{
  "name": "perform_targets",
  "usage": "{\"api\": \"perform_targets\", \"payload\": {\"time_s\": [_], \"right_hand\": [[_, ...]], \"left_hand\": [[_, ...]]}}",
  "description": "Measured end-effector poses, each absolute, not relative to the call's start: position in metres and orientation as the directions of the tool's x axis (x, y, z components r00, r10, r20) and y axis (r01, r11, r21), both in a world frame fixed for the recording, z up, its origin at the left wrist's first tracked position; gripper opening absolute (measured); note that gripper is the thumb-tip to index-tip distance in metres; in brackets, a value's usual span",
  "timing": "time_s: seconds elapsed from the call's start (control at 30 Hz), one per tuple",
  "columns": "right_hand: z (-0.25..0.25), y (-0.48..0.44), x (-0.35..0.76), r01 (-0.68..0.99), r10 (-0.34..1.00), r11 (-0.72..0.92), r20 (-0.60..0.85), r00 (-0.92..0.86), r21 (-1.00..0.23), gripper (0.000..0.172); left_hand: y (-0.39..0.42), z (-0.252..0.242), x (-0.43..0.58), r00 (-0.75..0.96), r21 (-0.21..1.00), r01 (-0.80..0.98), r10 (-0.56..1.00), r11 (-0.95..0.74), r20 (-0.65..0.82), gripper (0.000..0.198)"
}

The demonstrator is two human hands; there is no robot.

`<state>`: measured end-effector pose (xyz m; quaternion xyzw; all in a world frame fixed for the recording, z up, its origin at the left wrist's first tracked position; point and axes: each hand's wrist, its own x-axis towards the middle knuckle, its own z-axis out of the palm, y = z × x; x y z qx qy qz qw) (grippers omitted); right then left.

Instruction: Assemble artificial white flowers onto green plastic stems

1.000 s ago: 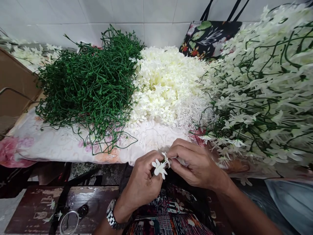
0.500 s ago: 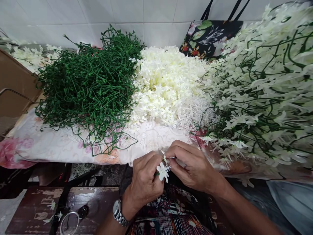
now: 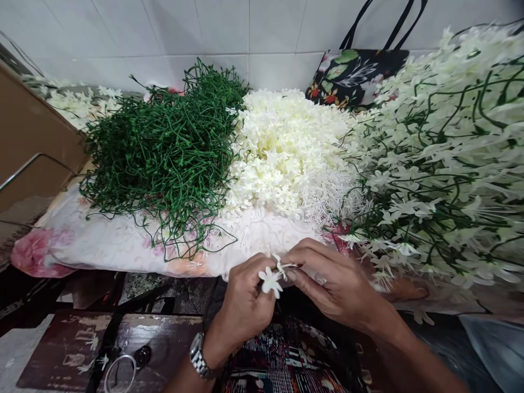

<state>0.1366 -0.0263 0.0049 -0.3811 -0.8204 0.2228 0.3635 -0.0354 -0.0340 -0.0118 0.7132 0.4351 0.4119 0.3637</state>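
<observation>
My left hand (image 3: 248,300) is closed around an artificial flower stem, mostly hidden in the fist. A white artificial flower (image 3: 270,281) sticks out by its thumb. Close beside it, my right hand (image 3: 333,278) pinches thin white stamens (image 3: 289,266) at a second bloom, thumb against forefinger. The two hands nearly meet over my lap at the table's front edge. Beyond them lie a tangled pile of green plastic stems (image 3: 164,147), a heap of loose cream petals (image 3: 282,153) and a smaller heap of white stamens (image 3: 338,194).
White flowers on green stems (image 3: 442,185) are piled high at the right. A floral cloth (image 3: 110,245) covers the table. Behind stands a black floral bag (image 3: 352,76) against the tiled wall. A cardboard box (image 3: 33,131) is at the left, a brown wooden surface (image 3: 164,341) below.
The view has shifted slightly. The flower in my left hand has turned to show its petals more openly, and my right fingers have moved in with the stamens at the second bloom.
</observation>
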Motion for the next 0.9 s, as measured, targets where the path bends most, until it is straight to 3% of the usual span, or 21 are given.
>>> {"api": "perform_targets", "payload": {"time_s": [0.07,0.13,0.23,0.33,0.5,0.77,0.9], "right_hand": [[0.011,-0.028,0.143,0.494,0.799,0.600,0.456,-0.391,-0.629,0.013],[0.014,-0.030,0.147,0.532,0.804,0.592,0.495,-0.331,-0.605,0.015],[0.013,-0.027,0.147,0.582,0.791,0.601,0.509,-0.339,-0.548,0.012],[0.009,-0.018,0.137,0.622,0.774,0.627,0.468,-0.427,-0.470,0.013],[0.007,0.002,0.115,0.710,0.782,0.617,0.363,-0.506,-0.340,0.020],[0.009,0.020,0.088,0.643,0.670,0.743,0.213,-0.712,-0.185,0.014],[0.002,0.022,0.084,0.642,0.657,0.752,0.228,-0.718,-0.148,0.018]], "left_hand": [[-0.037,-0.012,-0.043,0.180,0.976,0.166,0.978,-0.139,0.109,0.020],[-0.039,-0.013,-0.050,0.056,0.999,-0.033,0.998,0.007,-0.005,0.013],[-0.038,-0.012,-0.056,-0.103,0.963,-0.262,0.990,0.062,-0.092,0.012],[-0.034,-0.009,-0.056,-0.237,0.923,-0.382,0.960,0.051,-0.151,0.018],[-0.029,-0.008,-0.055,-0.322,0.923,-0.385,0.933,0.025,-0.159,0.019],[-0.026,-0.013,-0.062,-0.389,0.923,-0.383,0.899,0.039,-0.199,0.016],[-0.026,-0.018,-0.073,-0.437,0.982,-0.187,0.897,-0.024,-0.061,0.007]]}}
